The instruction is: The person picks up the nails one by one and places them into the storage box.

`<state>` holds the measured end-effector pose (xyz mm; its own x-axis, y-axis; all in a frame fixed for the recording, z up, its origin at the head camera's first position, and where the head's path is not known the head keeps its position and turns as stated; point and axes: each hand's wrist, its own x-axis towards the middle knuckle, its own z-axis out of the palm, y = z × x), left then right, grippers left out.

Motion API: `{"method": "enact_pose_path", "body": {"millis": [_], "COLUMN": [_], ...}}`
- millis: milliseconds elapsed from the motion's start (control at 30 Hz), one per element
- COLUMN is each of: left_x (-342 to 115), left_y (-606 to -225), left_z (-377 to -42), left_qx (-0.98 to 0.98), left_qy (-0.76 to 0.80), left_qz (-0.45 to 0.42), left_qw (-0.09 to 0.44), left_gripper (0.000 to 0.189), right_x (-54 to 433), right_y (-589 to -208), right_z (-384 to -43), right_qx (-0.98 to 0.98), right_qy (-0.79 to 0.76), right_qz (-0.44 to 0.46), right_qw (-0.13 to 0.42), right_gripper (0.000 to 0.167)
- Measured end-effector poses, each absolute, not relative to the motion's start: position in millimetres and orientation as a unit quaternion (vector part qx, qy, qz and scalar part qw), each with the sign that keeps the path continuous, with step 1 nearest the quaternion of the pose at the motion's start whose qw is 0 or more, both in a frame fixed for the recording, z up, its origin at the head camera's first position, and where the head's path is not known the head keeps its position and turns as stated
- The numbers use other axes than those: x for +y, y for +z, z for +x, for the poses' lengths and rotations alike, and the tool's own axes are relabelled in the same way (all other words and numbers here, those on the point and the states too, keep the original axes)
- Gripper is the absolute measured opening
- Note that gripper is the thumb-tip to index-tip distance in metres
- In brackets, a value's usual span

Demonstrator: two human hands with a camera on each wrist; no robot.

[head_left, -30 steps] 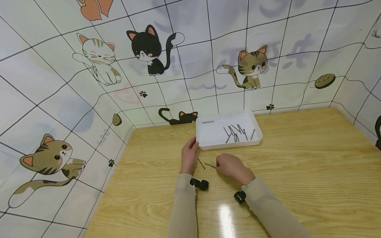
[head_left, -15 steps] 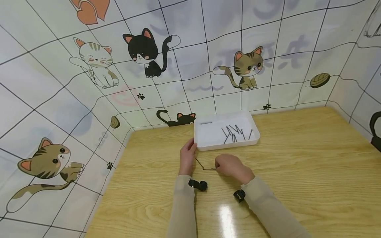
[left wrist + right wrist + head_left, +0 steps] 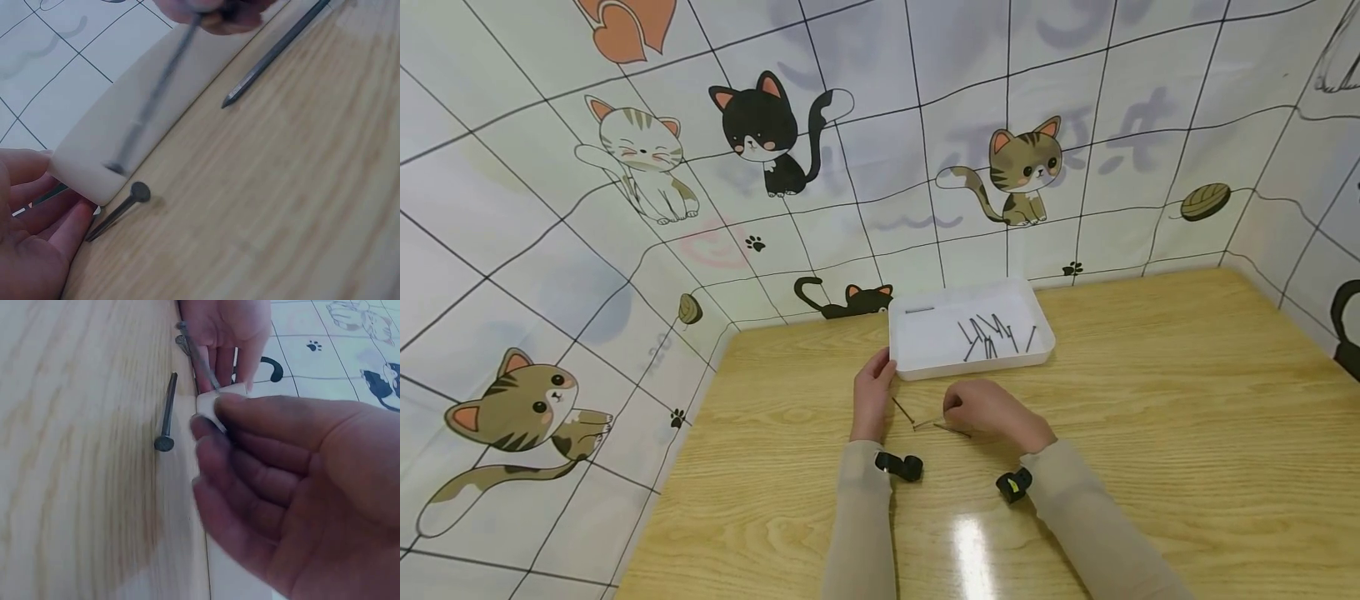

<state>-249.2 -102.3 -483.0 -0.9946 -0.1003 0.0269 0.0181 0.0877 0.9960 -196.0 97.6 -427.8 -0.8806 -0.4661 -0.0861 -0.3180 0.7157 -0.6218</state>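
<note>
My left hand (image 3: 872, 396) holds the near left corner of a white tray (image 3: 977, 367), thumb and fingers set about its wall in the left wrist view. My right hand (image 3: 988, 407) pinches an iron nail (image 3: 200, 356) between thumb and fingertips, its head end pointing left, held over the table in front of the tray. A second nail (image 3: 115, 215) lies on the wood beside my left hand. Under my right hand lies a third nail (image 3: 167, 419), flat on the table, its head plain in the right wrist view.
Several nails (image 3: 988, 337) lie scattered in the tray's right half, and a short dark rod-like piece (image 3: 920, 310) rests at its back left. The wooden table (image 3: 1150, 417) runs back to a cloth wall (image 3: 880, 167) printed with cats. Black cameras sit on both wrists.
My right hand has risen slightly and shifted right, still pinching a nail. A nail on the table beneath it has come into view. My left hand has stayed at the tray's corner.
</note>
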Motion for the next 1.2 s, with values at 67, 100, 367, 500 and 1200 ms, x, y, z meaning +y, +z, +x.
{"method": "enact_pose_path", "body": {"millis": [67, 100, 367, 500, 1200], "left_x": [-102.3, -102.3, -104.1, -104.2, -103.2], "left_y": [-483.3, -483.1, -484.3, -483.6, -483.2], "left_z": [-249.0, -248.7, -247.4, -247.6, -250.5], "left_qx": [-0.736, -0.736, -0.737, -0.738, -0.751], "left_qy": [-0.675, -0.675, -0.673, -0.673, -0.659], "left_qz": [0.028, 0.029, 0.034, 0.034, 0.038], "left_qw": [0.044, 0.043, 0.040, 0.041, 0.035], "left_gripper": [0.036, 0.036, 0.035, 0.035, 0.037], "right_x": [99.7, 100.8, 111.3, 115.4, 156.4], "right_y": [-428.1, -428.6, -428.7, -430.6, -433.4], "right_z": [-198.8, -200.5, -206.7, -209.8, -222.0], "right_qx": [0.912, 0.909, 0.845, 0.786, 0.720], "right_qy": [-0.325, -0.332, -0.460, -0.545, -0.681], "right_qz": [-0.221, -0.223, -0.235, -0.236, -0.126], "right_qw": [0.114, 0.115, 0.141, 0.171, 0.051], "right_gripper": [0.008, 0.008, 0.015, 0.020, 0.038]}}
